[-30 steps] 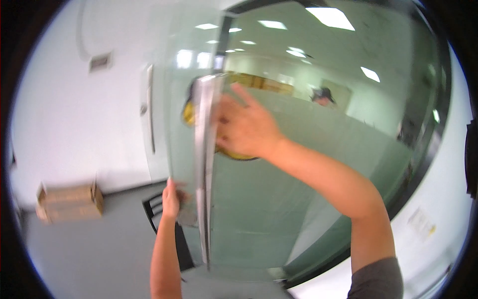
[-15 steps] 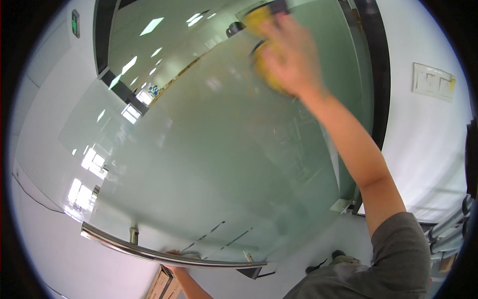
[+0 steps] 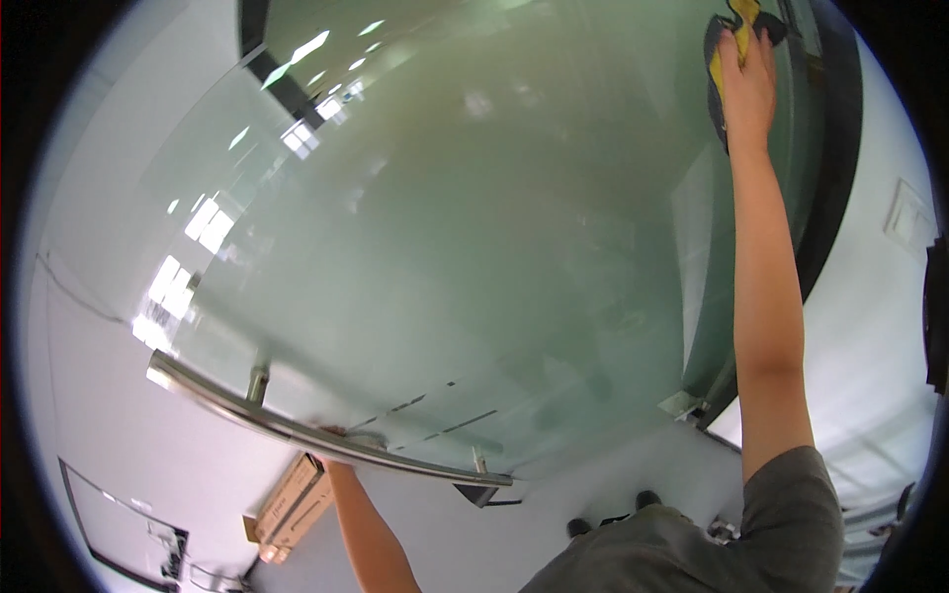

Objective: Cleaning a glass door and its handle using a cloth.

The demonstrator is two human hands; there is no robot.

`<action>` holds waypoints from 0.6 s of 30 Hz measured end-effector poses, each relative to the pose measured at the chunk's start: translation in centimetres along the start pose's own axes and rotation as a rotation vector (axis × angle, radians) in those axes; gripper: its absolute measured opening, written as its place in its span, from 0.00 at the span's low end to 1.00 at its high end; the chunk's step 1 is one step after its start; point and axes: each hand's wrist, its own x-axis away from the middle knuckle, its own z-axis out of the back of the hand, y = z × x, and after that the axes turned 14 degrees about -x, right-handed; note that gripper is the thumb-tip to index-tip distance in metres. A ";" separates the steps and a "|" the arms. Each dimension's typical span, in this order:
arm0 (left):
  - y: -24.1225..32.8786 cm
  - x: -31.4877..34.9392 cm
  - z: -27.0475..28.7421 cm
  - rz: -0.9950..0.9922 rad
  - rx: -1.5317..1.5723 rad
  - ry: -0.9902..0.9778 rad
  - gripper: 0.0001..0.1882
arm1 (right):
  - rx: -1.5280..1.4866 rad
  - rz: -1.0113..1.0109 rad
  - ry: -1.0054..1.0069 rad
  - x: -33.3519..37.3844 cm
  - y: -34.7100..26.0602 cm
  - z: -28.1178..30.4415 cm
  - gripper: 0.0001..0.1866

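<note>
Leftmost, we see a white wall (image 3: 79,376) with a thin dark cable (image 3: 74,292) drooping across it, and low down a dark-edged pale panel (image 3: 119,519). Next come bright window shapes (image 3: 209,225) in the glass. A curved metal handle (image 3: 222,399) runs down toward the right on 2 short posts. Beyond its lower side lies a long cardboard box (image 3: 299,504).

Our left hand (image 3: 332,463) is at the handle, which crosses in front of it; a bit of the fingers shows past the bar, and we cannot tell whether they are closed round anything. The greenish frosted glass door (image 3: 455,247) fills the middle, with 2 broken dark lines near its handle.

Below it we can make out our 2 dark shoes and our grey shirt (image 3: 672,558), then a metal fitting (image 3: 680,403) at the door's lower corner. High on the right, our right hand (image 3: 749,89) grips a yellow-and-grey cloth (image 3: 716,74) against the glass, a yellow fold showing between its fingers, just beside the dark door frame (image 3: 843,148). Farthest right, a pale switch plate (image 3: 907,215) sits on the wall.
</note>
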 end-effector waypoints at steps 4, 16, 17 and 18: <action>1.4 3.7 -3.3 0.121 0.134 -0.124 0.21 | 0.058 0.089 -0.020 3.0 -6.8 -1.6 0.26; 4.7 6.2 -3.9 -0.373 -0.291 -0.149 0.36 | -0.317 0.697 -0.732 23.3 -37.6 -9.6 0.24; 5.2 6.7 -3.9 -0.324 -0.275 -0.166 0.36 | -0.373 0.753 -0.748 25.0 -38.2 -9.8 0.22; 5.8 7.2 -4.0 -0.278 -0.261 -0.184 0.36 | -0.427 0.808 -0.760 26.0 -38.5 -10.0 0.20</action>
